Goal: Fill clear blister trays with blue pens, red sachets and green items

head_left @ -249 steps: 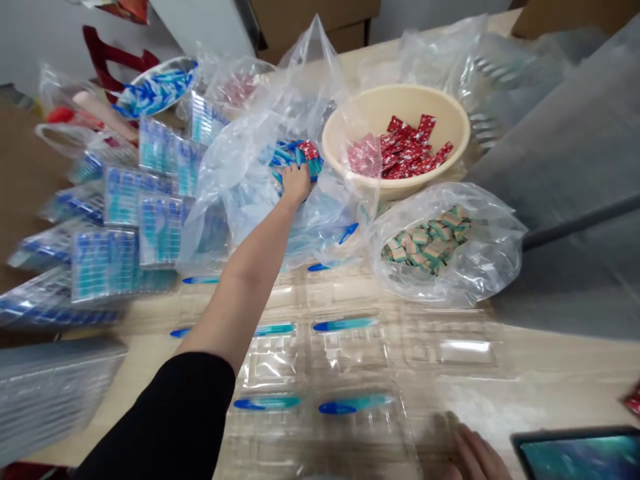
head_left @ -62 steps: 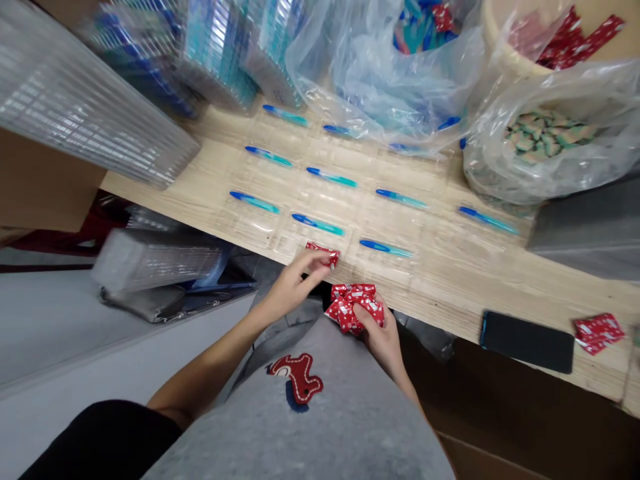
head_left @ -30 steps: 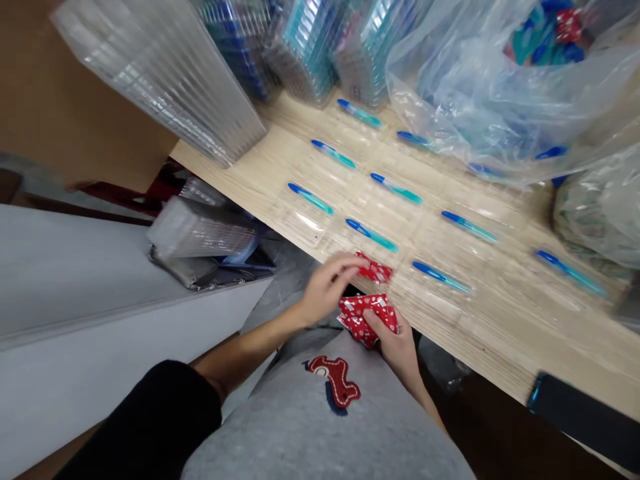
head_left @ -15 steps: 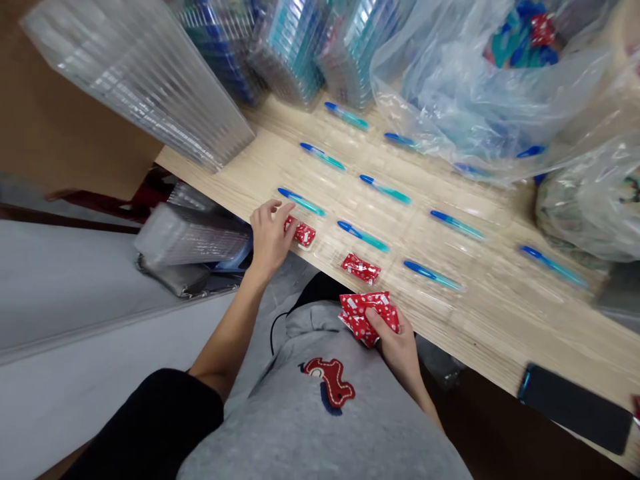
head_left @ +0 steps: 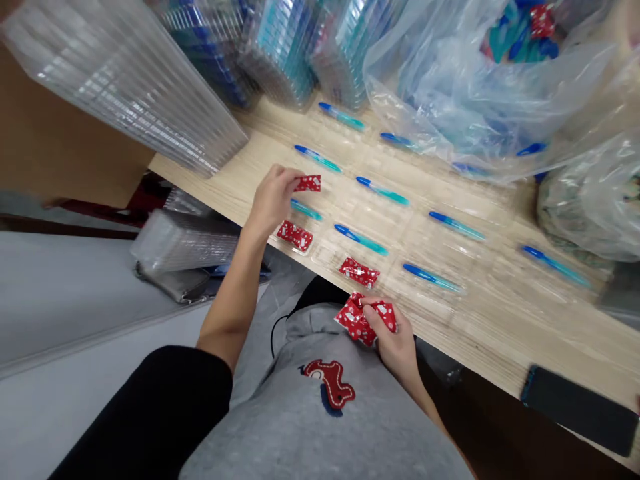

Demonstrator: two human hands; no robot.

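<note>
Sachets point(head_left: 295, 235) now lay in two near trays, one more than half a second before. Left hand point(head_left: 273, 198) pinched a third sachet point(head_left: 308, 183) above the next tray; right hand point(head_left: 395, 337) gripped the remaining bunch point(head_left: 361, 320) at the surface point(head_left: 505, 333) edge.

1. Single red packet point(head_left: 307, 183), white-printed, pinched level above a clear blister tray.
2. Bunch of red packets point(head_left: 364, 319), crumpled together, gripped at the table edge above the lap.
</note>
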